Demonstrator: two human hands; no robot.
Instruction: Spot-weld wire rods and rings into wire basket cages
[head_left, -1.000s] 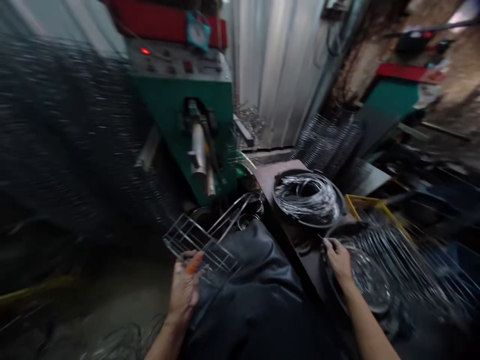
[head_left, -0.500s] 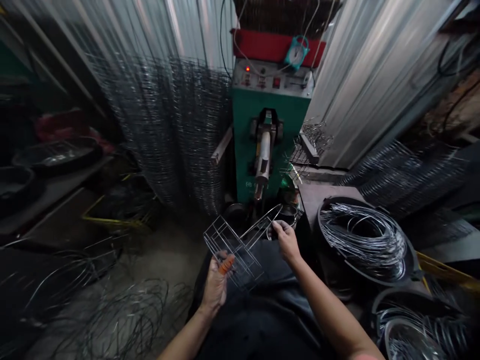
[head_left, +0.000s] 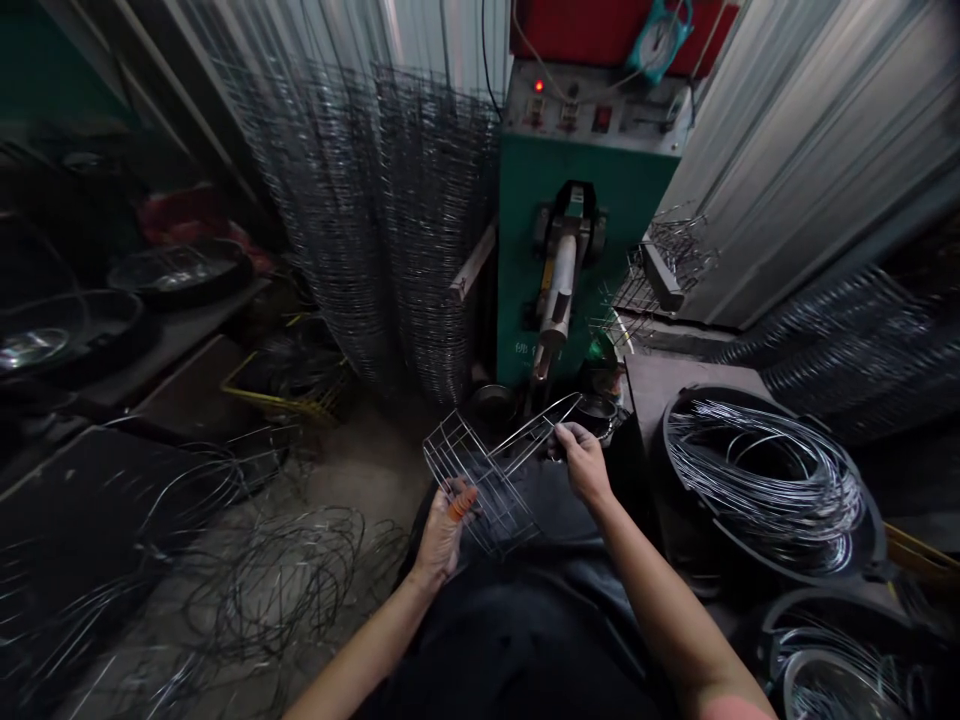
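A small wire basket [head_left: 491, 480] with a long looped wire piece at its far right is held over my lap. My left hand [head_left: 444, 530] grips the basket's near left side, an orange covering on its thumb. My right hand [head_left: 581, 462] pinches the looped wire part, fingers closed on it. Just beyond the basket, the green welding machine [head_left: 559, 270] points a metal electrode arm [head_left: 556, 305] down toward me. Whether the loop is joined to the basket I cannot tell.
Tall stacks of wire baskets [head_left: 420, 220] stand left of the machine. To the right, a black tub [head_left: 675, 490] holds bent wires, with another tub [head_left: 772, 610] nearer. Loose wire loops [head_left: 277, 580] lie on the floor at left. A yellow crate [head_left: 277, 400] sits behind them.
The view has turned left and tilted down, so the machine and tubs appear further right. Both hands keep their hold on the wire basket, with little change in its pose.
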